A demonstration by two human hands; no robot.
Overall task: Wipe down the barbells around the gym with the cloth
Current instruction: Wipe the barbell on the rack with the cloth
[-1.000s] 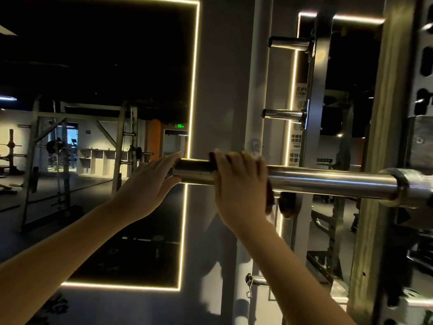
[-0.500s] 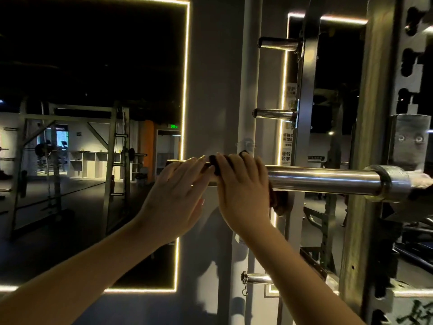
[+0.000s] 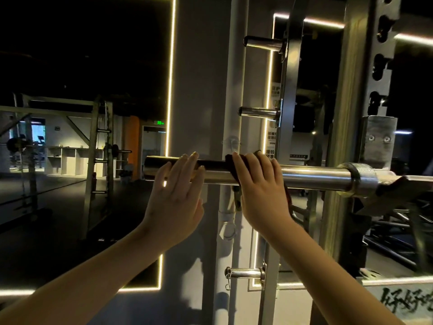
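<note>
A chrome barbell sleeve (image 3: 314, 175) runs level across the view, resting in a rack hook at the right. My right hand (image 3: 260, 191) wraps over the sleeve with a dark cloth (image 3: 230, 164) pressed under its fingers; only the cloth's edges show. My left hand (image 3: 178, 193) rests against the sleeve near its free end (image 3: 152, 167), fingers straight and together, holding nothing.
The grey rack upright (image 3: 339, 137) and its hook block (image 3: 378, 137) stand at the right. Chrome storage pegs (image 3: 260, 112) stick out of a post behind the bar. A lit-edged wall mirror (image 3: 93, 137) at the left reflects other racks.
My left hand slid right from the sleeve's end and now lies flat beside my right hand. My right hand with the cloth stayed on the sleeve. The view shifted slightly.
</note>
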